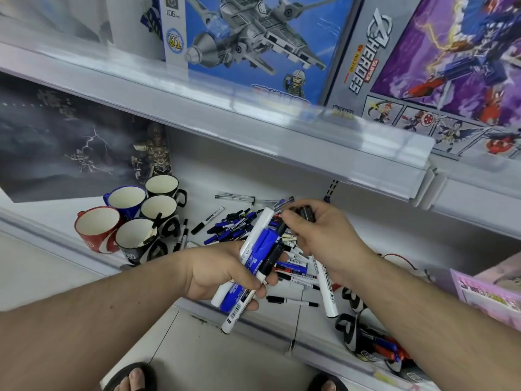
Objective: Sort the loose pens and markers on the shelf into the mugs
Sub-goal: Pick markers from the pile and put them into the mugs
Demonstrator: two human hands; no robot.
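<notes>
1. While the left hand (225, 270) reaches in from the lower left, its grip is clenched around a bundle of markers (255, 259), palm turned inward.
2. At centre frame the right hand (318, 235) hangs above the pile of pens (234, 224), fingers pinching a black marker (306, 214).
3. Five mugs (132, 218) stand on the shelf (203, 179) at left; the front one holds a pen.
</notes>
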